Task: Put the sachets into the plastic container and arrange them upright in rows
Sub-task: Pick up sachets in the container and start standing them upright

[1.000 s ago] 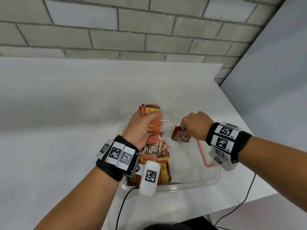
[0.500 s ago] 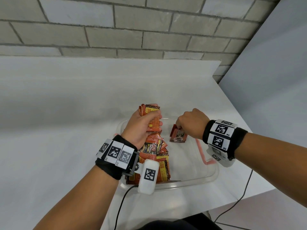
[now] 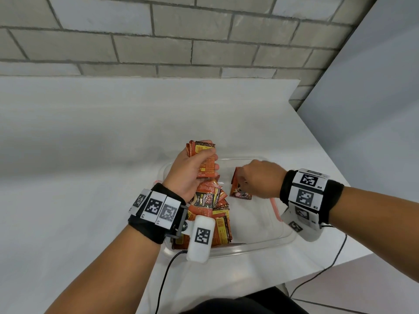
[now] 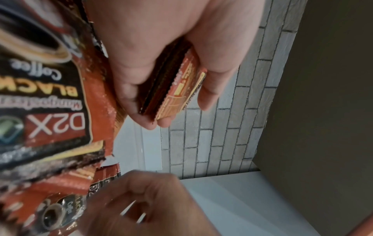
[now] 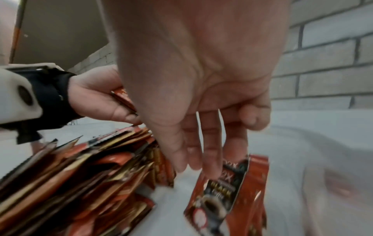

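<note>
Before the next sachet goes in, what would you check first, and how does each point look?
1. Left hand grips its stack of sachets: ok.
2. Right hand touches the single sachet inside the plastic container: ok.
3. Single sachet fully upright: cannot tell.
4. Row of sachets on the container's left side neat: not ok, they lean and overlap.
5. Free floor space beside the single sachet: ok.
</note>
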`<control>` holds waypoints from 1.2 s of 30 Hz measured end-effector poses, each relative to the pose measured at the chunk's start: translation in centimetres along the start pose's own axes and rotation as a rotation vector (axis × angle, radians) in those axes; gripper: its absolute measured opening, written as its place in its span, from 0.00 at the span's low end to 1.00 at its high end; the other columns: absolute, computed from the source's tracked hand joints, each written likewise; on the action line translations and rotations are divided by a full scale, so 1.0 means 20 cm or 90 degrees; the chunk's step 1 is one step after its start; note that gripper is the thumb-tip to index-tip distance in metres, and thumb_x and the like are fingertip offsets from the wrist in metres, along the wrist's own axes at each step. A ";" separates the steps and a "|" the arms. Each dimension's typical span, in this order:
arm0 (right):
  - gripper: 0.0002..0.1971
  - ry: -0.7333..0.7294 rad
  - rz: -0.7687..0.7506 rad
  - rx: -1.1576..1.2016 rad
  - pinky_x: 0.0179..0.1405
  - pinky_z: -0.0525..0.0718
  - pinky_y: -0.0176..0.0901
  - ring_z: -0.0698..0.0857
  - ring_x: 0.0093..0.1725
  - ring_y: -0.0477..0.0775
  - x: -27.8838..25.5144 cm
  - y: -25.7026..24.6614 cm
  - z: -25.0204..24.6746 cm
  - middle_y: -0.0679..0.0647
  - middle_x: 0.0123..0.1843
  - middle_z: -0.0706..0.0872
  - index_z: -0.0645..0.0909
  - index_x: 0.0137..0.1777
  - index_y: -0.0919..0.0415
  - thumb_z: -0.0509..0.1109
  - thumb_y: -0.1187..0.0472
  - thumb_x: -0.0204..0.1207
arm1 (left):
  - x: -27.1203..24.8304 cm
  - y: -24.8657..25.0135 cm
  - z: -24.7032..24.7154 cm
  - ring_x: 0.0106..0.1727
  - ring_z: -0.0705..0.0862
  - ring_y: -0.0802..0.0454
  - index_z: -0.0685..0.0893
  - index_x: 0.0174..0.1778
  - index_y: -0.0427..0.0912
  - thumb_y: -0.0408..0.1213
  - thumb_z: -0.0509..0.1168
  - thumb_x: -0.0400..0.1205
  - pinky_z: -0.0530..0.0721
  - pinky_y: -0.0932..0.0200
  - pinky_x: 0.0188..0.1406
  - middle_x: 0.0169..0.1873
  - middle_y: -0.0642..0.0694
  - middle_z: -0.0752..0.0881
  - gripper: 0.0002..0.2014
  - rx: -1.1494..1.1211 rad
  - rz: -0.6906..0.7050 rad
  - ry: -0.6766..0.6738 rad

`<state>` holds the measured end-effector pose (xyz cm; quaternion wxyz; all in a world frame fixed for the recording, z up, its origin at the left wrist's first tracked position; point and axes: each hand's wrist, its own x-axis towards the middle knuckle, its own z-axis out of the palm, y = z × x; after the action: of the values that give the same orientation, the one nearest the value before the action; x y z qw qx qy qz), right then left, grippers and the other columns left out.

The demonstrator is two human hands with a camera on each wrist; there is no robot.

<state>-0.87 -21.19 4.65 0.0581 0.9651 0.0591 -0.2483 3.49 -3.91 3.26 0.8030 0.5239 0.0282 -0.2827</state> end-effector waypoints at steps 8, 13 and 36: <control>0.22 -0.271 -0.080 -0.040 0.60 0.77 0.46 0.79 0.63 0.59 0.04 -0.05 0.06 0.60 0.66 0.81 0.77 0.69 0.68 0.59 0.52 0.84 | 0.01 0.00 -0.02 0.38 0.85 0.48 0.82 0.51 0.40 0.34 0.67 0.81 0.86 0.55 0.37 0.41 0.41 0.85 0.05 -0.014 0.006 -0.005; 0.24 -0.291 -0.045 -0.056 0.69 0.75 0.52 0.76 0.69 0.60 0.07 -0.04 0.04 0.60 0.72 0.76 0.72 0.74 0.68 0.58 0.52 0.84 | 0.02 0.01 -0.02 0.37 0.86 0.49 0.82 0.52 0.40 0.35 0.67 0.81 0.85 0.54 0.41 0.41 0.41 0.86 0.06 -0.014 0.006 0.000; 0.19 -0.210 -0.002 -0.046 0.45 0.78 0.42 0.84 0.53 0.57 0.06 0.01 0.07 0.59 0.57 0.85 0.80 0.60 0.67 0.59 0.51 0.83 | 0.03 0.00 -0.03 0.37 0.86 0.49 0.82 0.51 0.40 0.35 0.67 0.81 0.85 0.53 0.42 0.40 0.42 0.86 0.05 -0.010 0.007 -0.002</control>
<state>-0.49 -21.54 2.78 0.1011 0.9083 0.0595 -0.4016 4.21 -3.62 2.76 0.8086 0.5175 0.0258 -0.2787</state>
